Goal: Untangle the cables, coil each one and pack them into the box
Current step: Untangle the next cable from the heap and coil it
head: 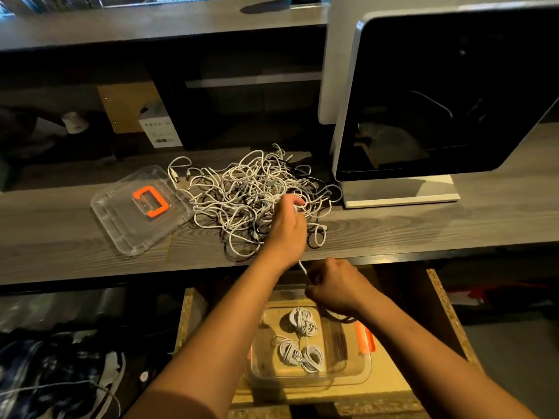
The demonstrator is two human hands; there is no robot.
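A tangled heap of white and black cables [242, 192] lies on the grey wooden desk [423, 225]. My left hand [287, 228] reaches into the heap's right side with its fingers curled around a white cable. That white cable [303, 267] runs down off the desk edge to my right hand [332, 285], which grips it below the desk. Under my hands a clear plastic box [357, 379] with orange clips sits on a low wooden surface. Inside the box lie three coiled white cables [299, 337].
The box's clear lid [121, 225] with an orange handle lies on the desk left of the heap. A large dark-fronted machine [438, 101] stands on the desk at the right. Small boxes stand behind at the back. Cloth and clutter lie at the lower left.
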